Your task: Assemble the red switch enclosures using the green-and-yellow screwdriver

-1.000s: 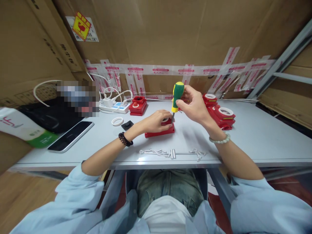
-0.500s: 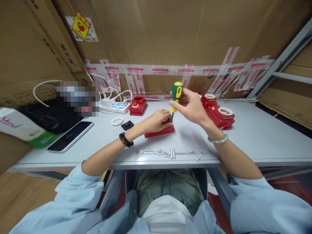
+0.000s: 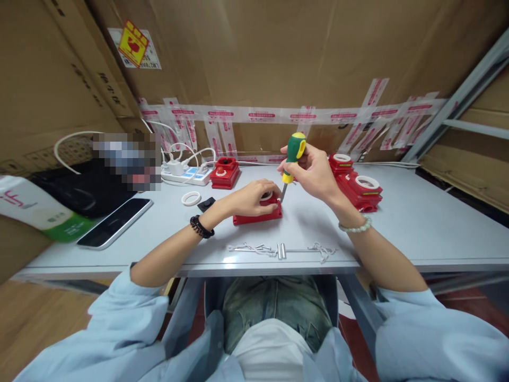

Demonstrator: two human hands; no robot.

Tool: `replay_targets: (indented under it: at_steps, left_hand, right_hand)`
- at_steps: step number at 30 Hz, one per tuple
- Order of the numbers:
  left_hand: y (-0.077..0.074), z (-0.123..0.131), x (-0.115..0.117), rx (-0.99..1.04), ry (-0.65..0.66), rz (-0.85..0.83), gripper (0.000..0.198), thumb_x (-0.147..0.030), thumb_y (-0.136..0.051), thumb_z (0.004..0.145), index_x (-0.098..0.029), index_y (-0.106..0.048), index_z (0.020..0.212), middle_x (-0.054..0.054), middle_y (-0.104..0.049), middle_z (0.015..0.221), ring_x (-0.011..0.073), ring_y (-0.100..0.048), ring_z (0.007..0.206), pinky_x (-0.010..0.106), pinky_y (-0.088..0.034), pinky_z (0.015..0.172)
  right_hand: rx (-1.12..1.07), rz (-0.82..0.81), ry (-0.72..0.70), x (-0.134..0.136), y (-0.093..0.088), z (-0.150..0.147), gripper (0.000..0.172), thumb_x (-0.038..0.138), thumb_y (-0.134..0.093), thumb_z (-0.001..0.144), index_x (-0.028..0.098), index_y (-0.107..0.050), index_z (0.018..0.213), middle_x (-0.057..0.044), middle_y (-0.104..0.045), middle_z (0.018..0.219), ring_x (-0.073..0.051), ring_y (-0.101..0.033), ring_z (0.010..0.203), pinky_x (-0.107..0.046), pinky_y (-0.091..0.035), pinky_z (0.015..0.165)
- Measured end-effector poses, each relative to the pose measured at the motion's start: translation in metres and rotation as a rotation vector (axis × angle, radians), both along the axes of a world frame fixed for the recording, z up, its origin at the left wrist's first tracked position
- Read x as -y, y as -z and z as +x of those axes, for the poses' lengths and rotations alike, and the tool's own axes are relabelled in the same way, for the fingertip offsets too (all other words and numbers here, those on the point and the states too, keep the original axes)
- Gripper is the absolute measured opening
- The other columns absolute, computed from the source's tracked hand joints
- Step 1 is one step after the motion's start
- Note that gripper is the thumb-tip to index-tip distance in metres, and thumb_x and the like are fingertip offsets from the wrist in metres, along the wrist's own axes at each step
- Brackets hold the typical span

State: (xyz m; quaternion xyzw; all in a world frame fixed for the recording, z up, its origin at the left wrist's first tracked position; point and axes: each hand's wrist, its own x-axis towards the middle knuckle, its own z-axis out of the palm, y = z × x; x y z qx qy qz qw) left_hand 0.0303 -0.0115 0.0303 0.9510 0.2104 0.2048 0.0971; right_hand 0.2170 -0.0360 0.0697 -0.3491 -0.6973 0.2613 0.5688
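1. Closest to you, near the table's (image 3: 429, 228) front edge, lies a row of silvery hardware (image 3: 281, 251) with white, string-like bits at both ends.
2. Beyond it sits the red block (image 3: 254, 218), flat on the table in front of you. Your left hand (image 3: 252, 197) grasps it from above, fingers bent over its top; a white rim shows between them.
3. Your right hand (image 3: 316, 172) is closed around the green-and-yellow handle of a screwdriver (image 3: 295, 151). The shaft slants down to the block's right end; whether the tip touches is too small to tell.
4. Left of the block are a black square piece (image 3: 205, 204), a loose white ring (image 3: 191, 199) and, well apart, a phone (image 3: 117, 223).
5. Farther off, red units (image 3: 360, 192) topped with white rings stand on your right; a red box (image 3: 225, 178) stands leftward, beside a power strip (image 3: 194, 176).
6. Behind everything rises taped cardboard (image 3: 246, 53).
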Motion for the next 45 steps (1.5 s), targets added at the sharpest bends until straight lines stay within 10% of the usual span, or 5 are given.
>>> replay_targets:
  at_steps: [21, 45]
  left_hand:
    - [0.007, 0.005, -0.001, -0.100, -0.020, 0.206, 0.020, -0.029, -0.047, 0.098, -0.014, -0.058, 0.091, 0.010, -0.062, 0.092, 0.0229, -0.056, 0.086, 0.037, -0.046, 0.085]
    - [0.003, -0.007, -0.002, -0.044, -0.022, -0.005, 0.028, -0.027, -0.059, 0.079, -0.016, -0.056, 0.104, 0.008, -0.060, 0.101, 0.0224, -0.059, 0.090, 0.036, -0.049, 0.084]
  right_hand:
    - [-0.091, 0.029, 0.012, 0.001, -0.002, 0.000, 0.028, 0.025, -0.069, 0.071, 0.018, -0.060, 0.096, 0.000, -0.069, 0.069, -0.016, -0.068, 0.065, -0.030, -0.058, 0.059]
    - [0.065, 0.073, 0.062, -0.005, 0.012, -0.003, 0.023, 0.030, -0.073, 0.072, 0.021, -0.055, 0.085, -0.002, -0.066, 0.079, -0.021, -0.069, 0.074, -0.039, -0.061, 0.068]
